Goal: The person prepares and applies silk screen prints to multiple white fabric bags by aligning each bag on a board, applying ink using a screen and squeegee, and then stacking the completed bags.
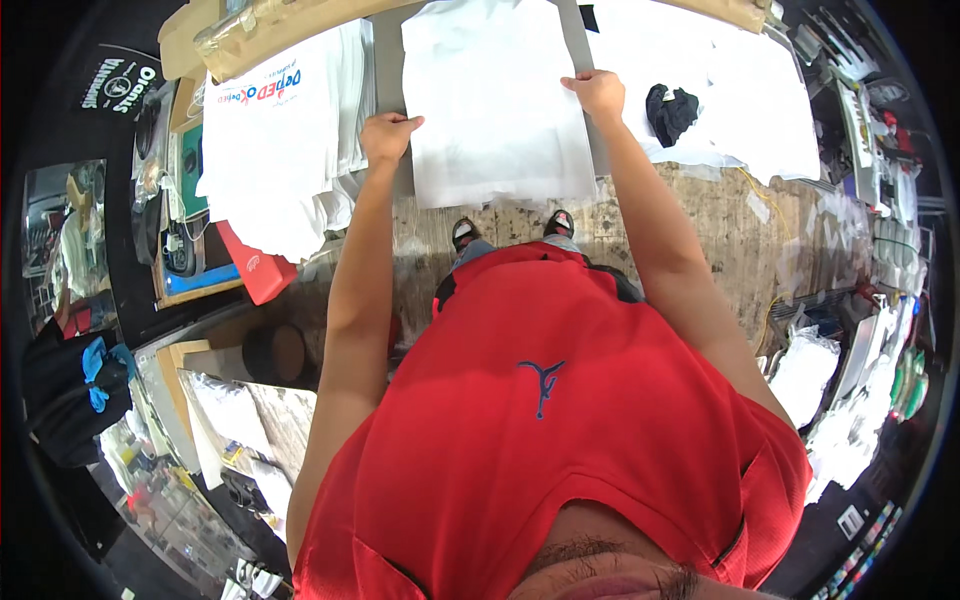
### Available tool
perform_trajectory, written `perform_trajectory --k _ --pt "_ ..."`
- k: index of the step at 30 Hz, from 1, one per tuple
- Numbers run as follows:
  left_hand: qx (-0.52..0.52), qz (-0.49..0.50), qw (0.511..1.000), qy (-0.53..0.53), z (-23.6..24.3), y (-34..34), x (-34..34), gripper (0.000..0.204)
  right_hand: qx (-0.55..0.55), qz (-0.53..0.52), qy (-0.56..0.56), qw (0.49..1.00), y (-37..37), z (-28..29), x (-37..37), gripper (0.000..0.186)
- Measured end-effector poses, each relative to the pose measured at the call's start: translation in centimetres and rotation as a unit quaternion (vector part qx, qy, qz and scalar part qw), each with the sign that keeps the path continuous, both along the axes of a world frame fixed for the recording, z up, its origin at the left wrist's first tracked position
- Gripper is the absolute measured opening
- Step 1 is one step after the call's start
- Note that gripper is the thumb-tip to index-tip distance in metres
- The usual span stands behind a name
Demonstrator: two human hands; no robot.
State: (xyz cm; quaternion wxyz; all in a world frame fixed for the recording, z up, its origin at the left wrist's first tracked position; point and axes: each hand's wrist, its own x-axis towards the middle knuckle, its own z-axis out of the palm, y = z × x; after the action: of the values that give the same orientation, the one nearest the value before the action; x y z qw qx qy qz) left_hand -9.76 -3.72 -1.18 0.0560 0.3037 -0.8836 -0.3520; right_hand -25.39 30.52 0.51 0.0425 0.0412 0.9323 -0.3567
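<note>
A white garment, most likely a T-shirt (pixel 495 120), lies spread over a grey board in front of me, its lower edge hanging toward my body. On its left edge, my left hand (pixel 388 138) is closed in a pinch at the cloth. Somewhat farther up, my right hand (pixel 598 95) pinches the opposite edge between thumb and fingers. Between the two hands the cloth looks fairly flat, with slight creases.
To the left hangs a stack of white T-shirts (pixel 275 150) with a coloured print on top. White cloth (pixel 745 110) covers the right side, with a crumpled black cloth (pixel 671 114) on it. Brown cardboard (pixel 290 35) runs along the far side. A red box (pixel 258 265) sits lower left.
</note>
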Motion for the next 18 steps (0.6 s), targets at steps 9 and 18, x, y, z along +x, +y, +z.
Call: perform_trajectory --k 9,18 --pt "0.585 0.024 0.807 0.078 4.8 7.0 9.9 0.052 0.0 -0.015 0.001 1.0 0.6 -0.6 0.1 0.041" --pt "0.64 0.056 0.767 0.006 0.0 11.8 15.2 0.028 0.011 -0.015 0.023 1.0 -0.8 -0.4 0.2 0.039"
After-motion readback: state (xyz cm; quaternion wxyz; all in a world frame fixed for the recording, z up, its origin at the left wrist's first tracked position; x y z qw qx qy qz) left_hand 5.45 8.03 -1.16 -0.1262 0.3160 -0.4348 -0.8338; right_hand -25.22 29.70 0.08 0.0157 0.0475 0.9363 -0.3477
